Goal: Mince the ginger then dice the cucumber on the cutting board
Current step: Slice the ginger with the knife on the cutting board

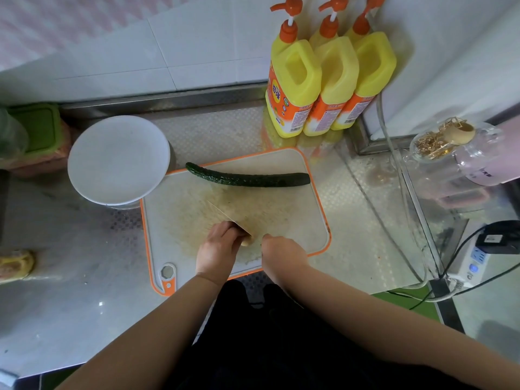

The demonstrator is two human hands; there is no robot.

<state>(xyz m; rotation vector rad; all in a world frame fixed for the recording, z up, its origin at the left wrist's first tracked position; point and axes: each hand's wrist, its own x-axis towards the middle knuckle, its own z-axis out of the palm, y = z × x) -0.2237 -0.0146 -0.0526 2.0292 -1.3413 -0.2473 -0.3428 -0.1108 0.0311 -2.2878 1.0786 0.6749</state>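
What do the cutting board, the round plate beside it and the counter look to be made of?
Cutting board: likely plastic, matte off-white with a moulded orange rim and a hanging hole; its middle looks scuffed and stained.
Plate: smooth glossy white, probably ceramic, possibly melamine.
Counter: looks like stainless steel, a dull grey reflective sheet with an embossed dotted pattern.

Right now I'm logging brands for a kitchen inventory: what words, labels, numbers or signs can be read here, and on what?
Yellow detergent bottles: the orange label on the nearest one carries large white characters, too blurred to read for certain.
Their lower labels: barcodes and fine print, too small to read.
Pink appliance: dark lettering, blurred, unreadable.
Black charger on the power strip: a white label, too small to read.
Cutting board, plate, cucumber: no text.
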